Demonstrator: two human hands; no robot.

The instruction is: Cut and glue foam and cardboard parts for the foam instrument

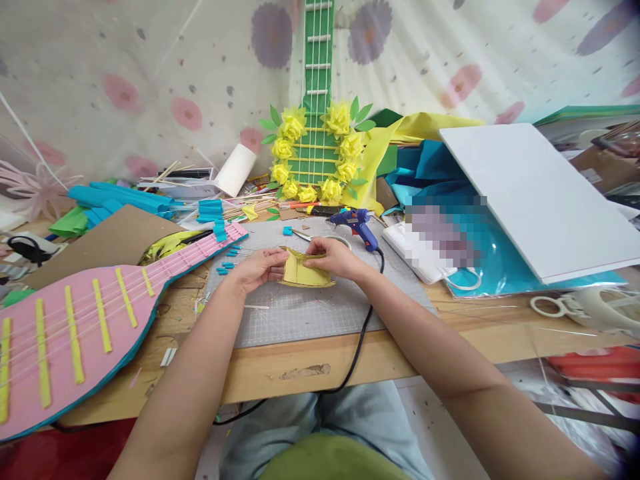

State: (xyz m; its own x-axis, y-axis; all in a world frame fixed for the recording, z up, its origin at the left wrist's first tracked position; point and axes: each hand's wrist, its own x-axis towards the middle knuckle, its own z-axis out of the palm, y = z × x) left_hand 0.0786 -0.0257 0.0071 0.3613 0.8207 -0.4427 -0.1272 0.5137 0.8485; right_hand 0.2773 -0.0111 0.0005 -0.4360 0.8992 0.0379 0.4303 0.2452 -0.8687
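Note:
Both hands hold a small piece of yellow paper or card (304, 275) with folded, darker edges, just above the grey cutting mat (300, 327). My left hand (260, 268) pinches its left edge between thumb and fingers. From the upper right, my right hand (336, 257) grips it, with the thumb and fingertips on its top side. Right behind the hands lies a pair of scissors (302, 235), partly covered. A blue glue gun (357, 225) rests on the mat's far right, its black cable running down past my right forearm. Small blue-tipped sticks (227, 268) lie beside my left hand.
A pink paper guitar (95, 313) with yellow strips covers the table's left side. At the back stands a green guitar (316, 143) with yellow paper flowers. A white board (540, 200) leans over blue sheets on the right. A tape dispenser (595, 310) sits near the right edge.

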